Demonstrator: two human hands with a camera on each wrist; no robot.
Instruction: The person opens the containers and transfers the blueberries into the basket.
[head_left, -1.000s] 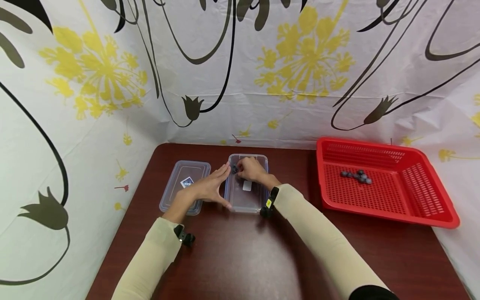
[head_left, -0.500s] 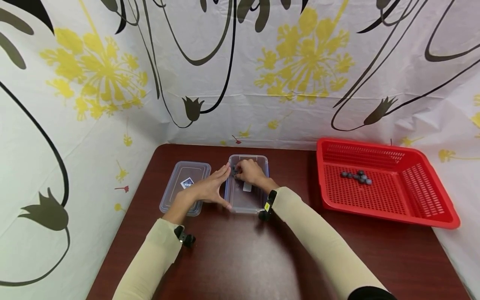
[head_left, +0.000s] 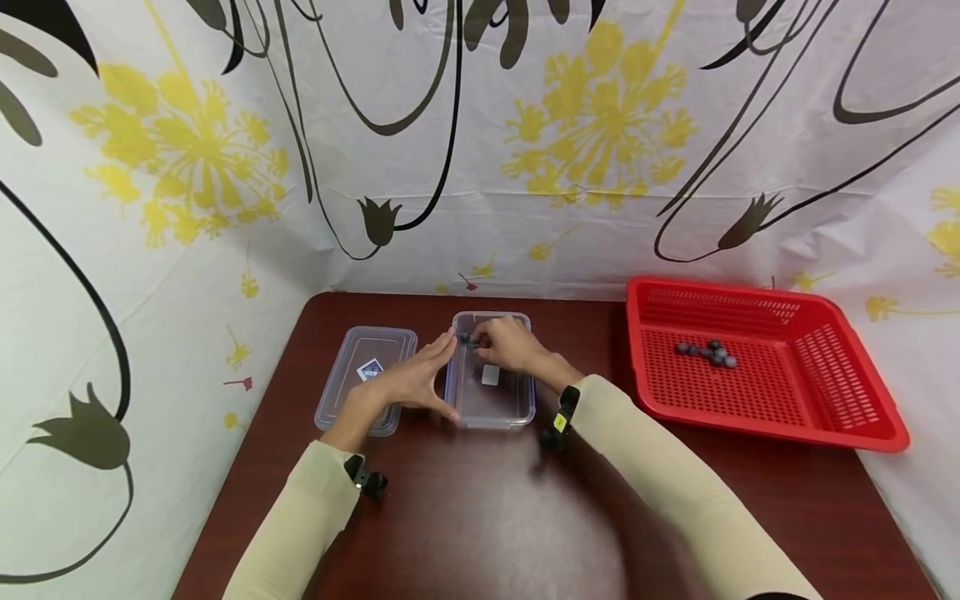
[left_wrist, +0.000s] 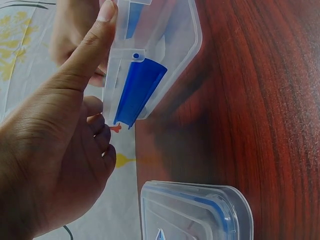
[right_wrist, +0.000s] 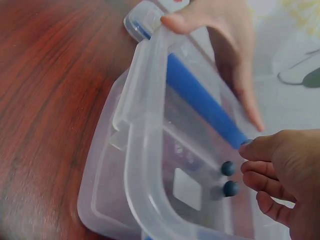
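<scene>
A clear plastic container with blue side clips stands uncovered on the table. My left hand rests along its left side, thumb and fingers stretched apart and touching the rim. Inside the container's far-left part is my right hand. In the right wrist view its fingertips pinch a small blueberry, mostly hidden by the fingers. Below them, one blueberry and another blueberry lie on the container's bottom near a white label.
A clear lid with a blue and white sticker lies left of the container, partly behind the left hand. To the right stands a red perforated basket holding several blueberries. A patterned cloth hangs behind the brown table.
The right wrist and forearm have swung a little to the right, while the fingertips stay in the container's far-left part. The left hand keeps its place on the rim. The head view has shifted slightly.
</scene>
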